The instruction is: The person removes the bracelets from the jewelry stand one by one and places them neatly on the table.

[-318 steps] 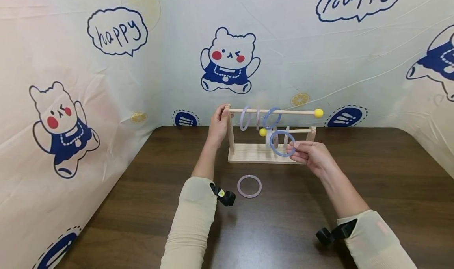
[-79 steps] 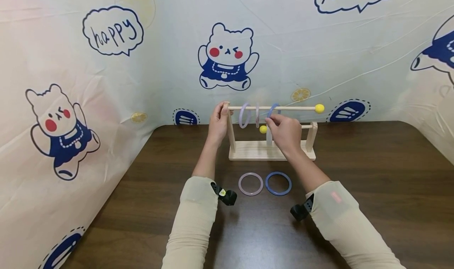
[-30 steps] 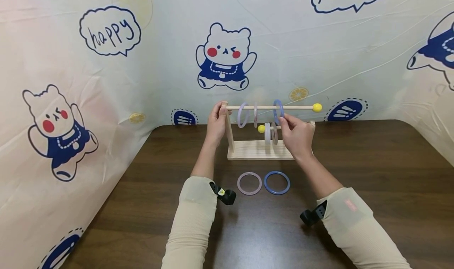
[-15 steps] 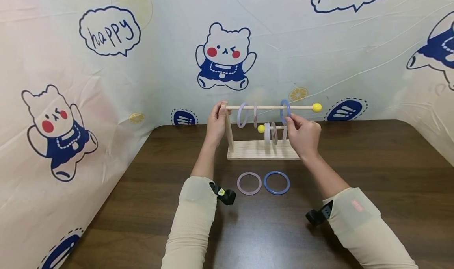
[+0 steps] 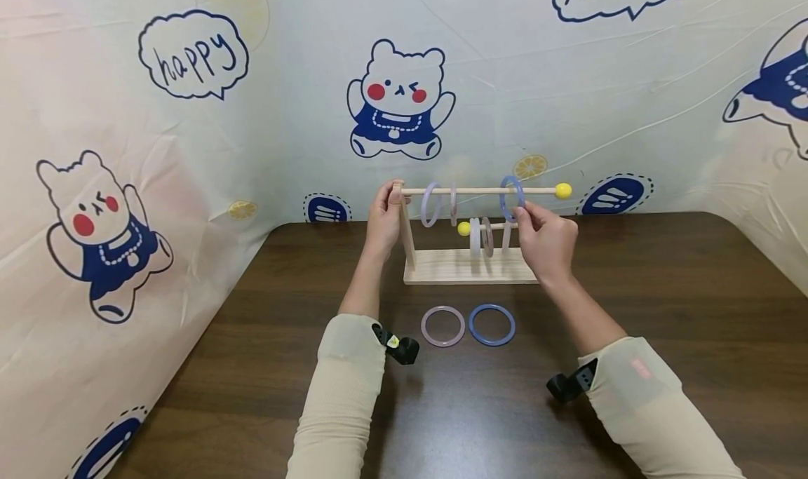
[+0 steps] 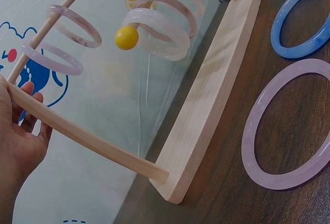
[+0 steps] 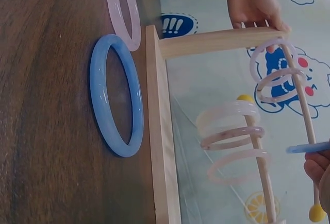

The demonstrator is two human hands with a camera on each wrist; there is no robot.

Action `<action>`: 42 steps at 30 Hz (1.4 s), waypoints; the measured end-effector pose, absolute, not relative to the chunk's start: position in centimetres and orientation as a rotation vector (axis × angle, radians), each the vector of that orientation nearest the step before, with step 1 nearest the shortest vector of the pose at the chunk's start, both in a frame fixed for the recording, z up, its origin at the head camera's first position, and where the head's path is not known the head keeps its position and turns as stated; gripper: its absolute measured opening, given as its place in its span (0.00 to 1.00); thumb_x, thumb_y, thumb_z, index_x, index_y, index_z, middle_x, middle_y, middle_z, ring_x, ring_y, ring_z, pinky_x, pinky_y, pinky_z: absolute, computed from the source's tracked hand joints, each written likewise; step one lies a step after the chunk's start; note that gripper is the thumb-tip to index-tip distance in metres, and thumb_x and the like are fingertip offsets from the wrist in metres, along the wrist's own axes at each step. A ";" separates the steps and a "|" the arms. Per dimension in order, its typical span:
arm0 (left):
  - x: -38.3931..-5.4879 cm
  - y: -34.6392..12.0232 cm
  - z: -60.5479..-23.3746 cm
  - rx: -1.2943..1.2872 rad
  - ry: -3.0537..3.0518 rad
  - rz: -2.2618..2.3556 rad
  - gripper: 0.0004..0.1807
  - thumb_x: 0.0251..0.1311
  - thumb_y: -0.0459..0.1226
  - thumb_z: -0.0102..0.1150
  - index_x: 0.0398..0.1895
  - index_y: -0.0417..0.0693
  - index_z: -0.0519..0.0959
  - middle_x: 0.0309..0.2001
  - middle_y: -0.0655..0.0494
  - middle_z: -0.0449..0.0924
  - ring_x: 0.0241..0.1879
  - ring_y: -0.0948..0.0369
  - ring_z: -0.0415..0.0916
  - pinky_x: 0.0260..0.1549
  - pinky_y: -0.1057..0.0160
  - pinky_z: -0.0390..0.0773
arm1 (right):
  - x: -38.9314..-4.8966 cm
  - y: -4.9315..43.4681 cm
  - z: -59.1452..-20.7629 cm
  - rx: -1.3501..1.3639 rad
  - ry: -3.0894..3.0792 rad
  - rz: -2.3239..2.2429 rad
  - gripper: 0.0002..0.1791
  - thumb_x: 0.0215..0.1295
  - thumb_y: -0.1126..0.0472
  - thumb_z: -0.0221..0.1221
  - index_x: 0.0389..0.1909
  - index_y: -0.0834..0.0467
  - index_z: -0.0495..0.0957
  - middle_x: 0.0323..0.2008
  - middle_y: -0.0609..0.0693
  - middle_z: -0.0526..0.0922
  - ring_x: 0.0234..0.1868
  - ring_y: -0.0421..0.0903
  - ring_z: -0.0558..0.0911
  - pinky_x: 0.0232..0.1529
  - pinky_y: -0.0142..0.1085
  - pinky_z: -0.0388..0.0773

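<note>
My left hand (image 5: pixel 384 219) grips the top of the left post of a wooden bangle rack (image 5: pixel 435 275); the left wrist view shows its fingers behind the post (image 6: pixel 82 131). My right hand (image 5: pixel 548 244) pinches the lower edge of a light blue bangle (image 5: pixel 503 203) that hangs around the upper rod (image 5: pixel 476 191). This bangle is near the yellow end ball (image 5: pixel 564 191). Further left on that rod hang a lavender bangle (image 6: pixel 72 68) and a pinkish one (image 6: pixel 93 37). In the right wrist view, only fingertips (image 7: pixel 317 167) of my right hand show, under the blue bangle (image 7: pixel 304 148).
A lavender bangle (image 5: pixel 443 344) and a darker blue bangle (image 5: pixel 492 343) lie side by side on the brown table (image 5: pixel 454 409), before the rack. On the lower rod hang a white bangle (image 5: pixel 475 239), a brownish one (image 5: pixel 488 240) and a pale pink one (image 7: pixel 237 155). Printed cloth (image 5: pixel 284 114) stands behind.
The darker blue bangle, held in the right hand at first, now lies on the table. Since then the right hand has slid the light blue bangle rightward along the upper rod. The left hand stays put.
</note>
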State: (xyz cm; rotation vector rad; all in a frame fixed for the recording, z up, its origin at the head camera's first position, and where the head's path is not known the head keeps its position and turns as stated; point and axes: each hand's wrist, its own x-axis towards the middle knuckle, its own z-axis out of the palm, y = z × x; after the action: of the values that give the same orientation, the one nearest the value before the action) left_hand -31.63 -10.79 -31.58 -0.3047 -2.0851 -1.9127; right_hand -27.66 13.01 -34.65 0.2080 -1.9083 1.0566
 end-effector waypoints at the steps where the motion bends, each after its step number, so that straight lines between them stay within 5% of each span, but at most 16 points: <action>1: -31.6 -10.8 -31.6 -0.308 -2.083 -1.916 0.20 0.71 0.39 0.39 0.58 0.35 0.67 0.52 0.33 0.70 0.51 0.46 0.70 0.51 0.55 0.66 | -27.7 13.1 -34.7 0.203 -1.906 1.059 0.08 0.58 0.68 0.62 0.34 0.71 0.82 0.27 0.63 0.83 0.25 0.54 0.83 0.26 0.13 0.61; 23: -31.4 -10.9 -31.4 -0.292 -2.102 -1.904 0.21 0.71 0.39 0.38 0.60 0.35 0.66 0.50 0.35 0.72 0.51 0.47 0.70 0.52 0.55 0.66 | -27.7 14.5 -34.5 0.146 -1.891 1.059 0.09 0.58 0.66 0.62 0.34 0.69 0.83 0.26 0.61 0.83 0.22 0.50 0.81 0.24 0.15 0.62; 33: -32.3 -11.1 -32.2 -0.297 -2.093 -1.914 0.20 0.70 0.40 0.39 0.60 0.37 0.67 0.50 0.36 0.72 0.51 0.48 0.70 0.52 0.54 0.66 | -27.5 15.1 -34.4 0.114 -1.870 1.115 0.08 0.56 0.67 0.63 0.34 0.70 0.83 0.26 0.62 0.83 0.23 0.18 0.70 0.24 0.15 0.65; 42: -33.6 -11.2 -33.4 -0.292 -2.076 -1.899 0.22 0.69 0.44 0.40 0.59 0.41 0.68 0.48 0.41 0.74 0.49 0.52 0.72 0.51 0.56 0.66 | -27.4 15.6 -34.5 0.083 -1.878 1.107 0.09 0.57 0.66 0.62 0.34 0.70 0.83 0.27 0.62 0.83 0.24 0.16 0.69 0.25 0.15 0.65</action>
State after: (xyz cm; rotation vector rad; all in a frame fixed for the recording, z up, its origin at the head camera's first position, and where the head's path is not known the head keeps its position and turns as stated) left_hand -33.63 -11.17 -33.40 -0.2917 -2.0757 -1.8988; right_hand -27.43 15.64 -34.53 0.0826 -1.8784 1.1073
